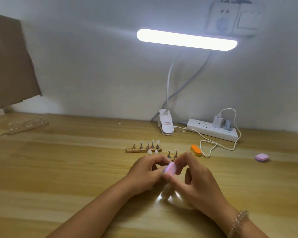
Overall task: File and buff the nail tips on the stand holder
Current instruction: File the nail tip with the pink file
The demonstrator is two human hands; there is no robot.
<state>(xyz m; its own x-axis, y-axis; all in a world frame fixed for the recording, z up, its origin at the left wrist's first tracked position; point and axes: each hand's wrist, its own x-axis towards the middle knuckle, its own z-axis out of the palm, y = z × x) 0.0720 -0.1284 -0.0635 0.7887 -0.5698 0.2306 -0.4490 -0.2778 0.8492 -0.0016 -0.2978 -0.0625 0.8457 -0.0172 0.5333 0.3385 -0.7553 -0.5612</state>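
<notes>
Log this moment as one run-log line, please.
right hand: pinches pink buffer | left hand: curled beside buffer, contents hidden | stand holder: beyond hands

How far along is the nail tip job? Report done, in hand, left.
Done: unclear; the five tips on the far stand look alike. In hand: the right hand grips a pink buffer block against whatever the left hand holds, hidden by fingers. Left: probably the tips on the near stand; the orange block lies idle.

no text can be read anywhere. the white lamp clamp [165,127] at the back of the table [76,160] carries a small label [167,123] with a reddish mark and dark printed lines, too small and blurred to make out.
</notes>
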